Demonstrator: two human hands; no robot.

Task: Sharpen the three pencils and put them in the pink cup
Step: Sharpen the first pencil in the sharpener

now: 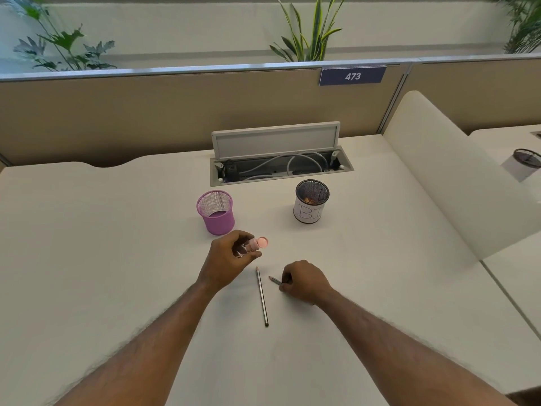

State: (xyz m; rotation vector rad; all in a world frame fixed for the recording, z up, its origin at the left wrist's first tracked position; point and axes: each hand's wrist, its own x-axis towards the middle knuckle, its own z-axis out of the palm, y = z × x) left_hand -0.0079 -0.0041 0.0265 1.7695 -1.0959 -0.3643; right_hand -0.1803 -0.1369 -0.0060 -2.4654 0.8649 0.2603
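White tabletop (117,244) fills most of the view. Behind it is a tan partition (146,112) w/ a blue sign (352,76) reading 473, and green plants (307,33) stand beyond that. A white side divider (433,177) runs along the R edge.

At the back centre of the tabletop is a recessed cable tray (281,168), its grey lid (275,140) tilted up and white cables lying inside.

In front of the tray, well apart from each other, stand 2 upright mesh cups. The pink cup (216,213) is left of centre, and its pink floor shows through the mouth. The black mesh cup (311,202) is to the right, wrapped in white paper w/ "BI" handwritten on it and brownish bits inside.

Both forearms reach in from the bottom edge. The left hand (227,259) is raised just in front of the pink cup. Its fingers are curled round a small clear sharpener (254,244) w/ a round pink end facing right.

The right hand (303,281) is low near the tabletop, fingers curled. It pinches a grey pencil (275,280) near the tip, which points left toward the other hand; the rest of that pencil is hidden under the hand.

Between the 2 hands a second pencil (262,297) lies flat on the tabletop, ungripped. Its pale tip is at the far end and its dark end is toward the person.
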